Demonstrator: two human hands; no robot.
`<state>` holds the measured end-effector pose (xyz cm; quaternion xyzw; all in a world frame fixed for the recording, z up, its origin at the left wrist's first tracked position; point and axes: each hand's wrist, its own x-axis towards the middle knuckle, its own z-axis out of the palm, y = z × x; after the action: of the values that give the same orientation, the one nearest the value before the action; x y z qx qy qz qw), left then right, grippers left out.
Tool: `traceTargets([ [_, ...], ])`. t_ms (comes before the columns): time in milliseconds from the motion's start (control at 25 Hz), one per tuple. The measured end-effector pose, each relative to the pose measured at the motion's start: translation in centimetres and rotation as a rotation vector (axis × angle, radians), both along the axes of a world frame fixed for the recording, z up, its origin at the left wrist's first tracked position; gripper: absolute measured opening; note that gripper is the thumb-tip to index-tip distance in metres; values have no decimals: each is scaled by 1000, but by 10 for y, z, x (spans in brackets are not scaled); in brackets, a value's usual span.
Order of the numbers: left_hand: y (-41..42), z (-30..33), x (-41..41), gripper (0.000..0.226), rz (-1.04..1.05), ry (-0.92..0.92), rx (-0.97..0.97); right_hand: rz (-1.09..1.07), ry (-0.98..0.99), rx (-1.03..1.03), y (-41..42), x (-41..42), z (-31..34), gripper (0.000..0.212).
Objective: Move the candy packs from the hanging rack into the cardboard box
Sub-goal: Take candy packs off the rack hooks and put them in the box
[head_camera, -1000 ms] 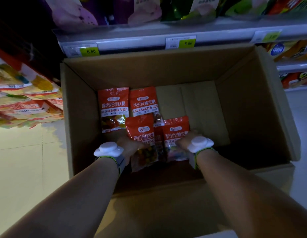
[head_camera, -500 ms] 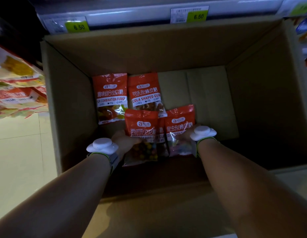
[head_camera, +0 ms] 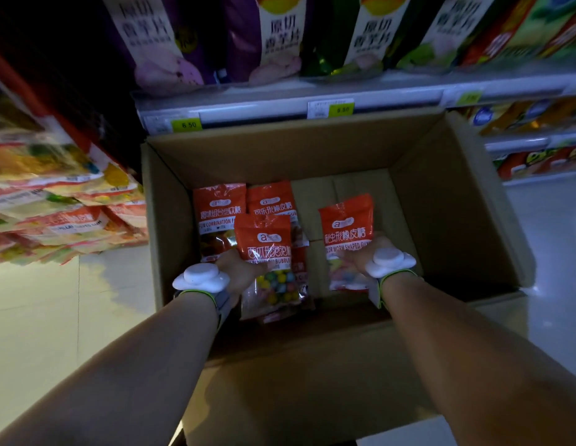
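Both bare forearms reach forward and down, side by side and well apart, from the lower corners of the view. The left hand [head_camera: 238,272] has its back turned up, and its fingers go under a pack, so they are hidden; it holds this pack from the left side. The right hand [head_camera: 363,257] holds another pack at its lower right part; its fingers are also mostly hidden behind the wrapper. Each wrist carries a white rounded plastic device on a grey band with green edge, left [head_camera: 201,278] and right [head_camera: 390,261].
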<state>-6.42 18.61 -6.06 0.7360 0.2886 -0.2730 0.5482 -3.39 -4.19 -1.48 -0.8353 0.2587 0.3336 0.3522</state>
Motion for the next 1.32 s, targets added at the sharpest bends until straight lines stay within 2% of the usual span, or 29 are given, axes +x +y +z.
traceTargets([
  [80,1,13,5,53,5,-24,-15,-20,-62,-32,-2,-5,8,34],
  [200,5,36,11,50,-22,-118,1,-228,-267,120,9,-21,21,16],
  [280,9,50,13,51,0,-156,24,-402,-381,207,22,-32,27,24],
  [360,15,64,9,48,23,-165,17,-466,-418,310,31,-43,33,26],
  [600,33,127,-31,49,105,-297,-50,-431,-550,358,53,-80,101,27],
  [760,42,166,-90,53,175,-394,-111,-372,-648,392,66,-136,161,28],
  [960,55,199,-169,31,281,-448,-183,-333,-693,577,81,-213,207,23],
  [1040,61,220,-192,31,310,-497,-158,-319,-710,599,86,-226,220,31],
  [1320,129,318,-233,34,390,-739,-176,-83,-869,636,151,-253,318,21],
])
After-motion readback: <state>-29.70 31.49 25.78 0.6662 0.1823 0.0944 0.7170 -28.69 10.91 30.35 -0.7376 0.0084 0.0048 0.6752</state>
